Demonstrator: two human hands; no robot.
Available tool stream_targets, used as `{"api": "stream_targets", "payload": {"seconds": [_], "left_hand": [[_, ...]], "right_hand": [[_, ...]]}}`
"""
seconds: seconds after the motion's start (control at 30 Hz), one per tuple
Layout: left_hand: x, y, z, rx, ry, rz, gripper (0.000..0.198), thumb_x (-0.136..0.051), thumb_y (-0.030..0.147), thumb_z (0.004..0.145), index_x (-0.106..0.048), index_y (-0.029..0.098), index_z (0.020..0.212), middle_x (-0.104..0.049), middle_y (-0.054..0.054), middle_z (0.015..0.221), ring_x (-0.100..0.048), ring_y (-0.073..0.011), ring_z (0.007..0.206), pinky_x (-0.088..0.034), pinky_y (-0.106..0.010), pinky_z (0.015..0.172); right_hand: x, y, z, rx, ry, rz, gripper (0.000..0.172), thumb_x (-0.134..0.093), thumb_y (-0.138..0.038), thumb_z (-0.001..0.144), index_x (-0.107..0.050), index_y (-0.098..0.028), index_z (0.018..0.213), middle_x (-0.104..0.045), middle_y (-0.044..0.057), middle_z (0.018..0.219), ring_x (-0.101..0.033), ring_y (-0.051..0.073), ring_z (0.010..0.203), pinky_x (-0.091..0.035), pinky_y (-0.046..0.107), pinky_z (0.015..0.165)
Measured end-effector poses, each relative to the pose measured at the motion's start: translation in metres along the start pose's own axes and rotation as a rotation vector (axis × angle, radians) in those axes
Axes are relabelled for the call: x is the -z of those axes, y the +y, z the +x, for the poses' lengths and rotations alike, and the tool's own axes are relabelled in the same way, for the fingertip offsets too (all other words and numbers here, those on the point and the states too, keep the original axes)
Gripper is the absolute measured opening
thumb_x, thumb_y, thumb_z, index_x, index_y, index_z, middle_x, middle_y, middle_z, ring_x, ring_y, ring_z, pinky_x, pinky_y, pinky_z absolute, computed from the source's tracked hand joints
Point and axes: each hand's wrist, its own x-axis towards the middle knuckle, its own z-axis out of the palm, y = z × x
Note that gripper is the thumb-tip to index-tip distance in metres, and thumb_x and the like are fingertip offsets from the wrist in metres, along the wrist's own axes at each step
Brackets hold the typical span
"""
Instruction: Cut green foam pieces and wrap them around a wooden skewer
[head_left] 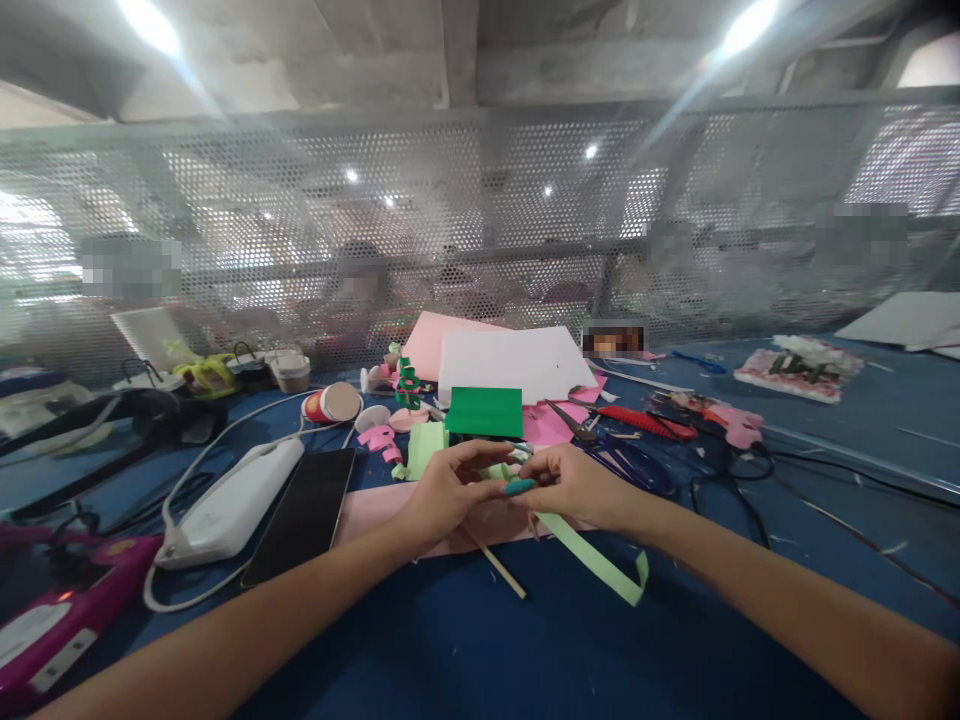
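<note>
My left hand (pixel 448 488) and my right hand (pixel 576 486) meet over a pale pink paper sheet (pixel 375 505), fingertips pinched together. Between them is a light green paper strip (pixel 592 560), whose long tail hangs from the right hand and curls at its end. Both hands are closed on the strip, though the fingers hide part of it. A thin wooden stick (pixel 501 572) slants out below the left hand; its upper end is hidden. Just beyond the fingers lie a dark green paper piece (pixel 484 412) and a light green paper piece (pixel 427 447).
At left are a black phone (pixel 304 515), a white power bank (pixel 232 500) with a cable and a magenta power strip (pixel 90 610). Scissors (pixel 630 460), a red-handled cutter (pixel 645 421) and a pink glue gun (pixel 731 422) lie right. White sheets (pixel 514 365) and curled pink strips (pixel 381 440) lie ahead.
</note>
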Motion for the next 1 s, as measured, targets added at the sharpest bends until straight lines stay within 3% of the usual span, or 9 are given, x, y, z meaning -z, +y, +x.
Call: {"api": "stream_targets", "payload": {"seconds": [0.17,0.37,0.7,0.83,1.0], "left_hand": [[0.0,0.0,-0.001,0.026,0.053,0.023,0.027,-0.073,0.021,0.062,-0.069,0.016,0.089,-0.071,-0.006,0.089,-0.066,-0.0179,0.083,-0.053,-0.03,0.078],[0.002,-0.002,0.0,-0.033,0.109,0.089,0.024,-0.069,0.022,0.066,-0.069,0.015,0.089,-0.072,-0.007,0.089,-0.065,-0.0182,0.084,-0.052,-0.029,0.076],[0.005,-0.005,0.005,0.003,0.136,0.025,0.026,-0.072,0.028,0.063,-0.07,0.015,0.085,-0.07,-0.005,0.074,-0.061,-0.013,0.063,-0.052,-0.025,0.061],[0.007,-0.007,0.007,0.042,0.112,-0.019,0.031,-0.072,0.035,0.063,-0.069,0.015,0.087,-0.07,-0.005,0.079,-0.061,-0.0126,0.065,-0.051,-0.026,0.064],[0.006,-0.002,0.005,0.053,0.066,-0.026,0.033,-0.078,0.032,0.054,-0.067,0.015,0.08,-0.069,-0.004,0.079,-0.061,-0.0125,0.067,-0.05,-0.023,0.061]], "right_hand": [[0.0,-0.006,-0.003,-0.022,-0.045,-0.048,0.028,-0.073,-0.036,0.066,-0.068,-0.011,0.078,-0.046,-0.005,0.047,-0.033,0.004,0.037,-0.023,0.019,0.036],[0.001,-0.008,-0.002,0.023,-0.005,-0.065,0.031,-0.073,-0.041,0.066,-0.064,-0.011,0.061,-0.062,0.004,0.057,-0.054,0.012,0.051,-0.04,0.023,0.049],[0.005,-0.011,-0.001,-0.045,-0.02,-0.064,0.039,-0.069,-0.049,0.068,-0.062,-0.012,0.061,-0.06,0.003,0.054,-0.053,0.011,0.042,-0.041,0.021,0.04],[0.006,-0.011,0.0,-0.023,-0.025,-0.098,0.037,-0.067,-0.047,0.071,-0.062,-0.011,0.061,-0.061,0.003,0.054,-0.052,0.009,0.044,-0.04,0.02,0.042],[0.004,-0.014,-0.002,0.008,-0.02,-0.102,0.033,-0.069,-0.044,0.071,-0.066,-0.011,0.066,-0.062,0.002,0.057,-0.055,0.01,0.05,-0.042,0.021,0.048]]}}
